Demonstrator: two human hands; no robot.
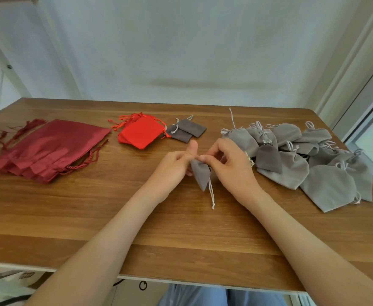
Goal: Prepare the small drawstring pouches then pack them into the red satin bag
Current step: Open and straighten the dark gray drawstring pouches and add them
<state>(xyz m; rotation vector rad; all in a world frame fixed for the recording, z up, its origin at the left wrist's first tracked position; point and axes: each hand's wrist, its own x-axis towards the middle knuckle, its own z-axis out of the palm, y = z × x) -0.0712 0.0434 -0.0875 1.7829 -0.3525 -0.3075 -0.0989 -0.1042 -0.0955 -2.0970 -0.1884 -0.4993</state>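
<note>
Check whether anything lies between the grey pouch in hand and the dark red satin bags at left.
Nothing visible does. The left hand and right hand pinch the small grey pouch over mid-table. Only bare table runs from there to the red satin bags. The bright red pouches lie farther back, off that line.
</note>
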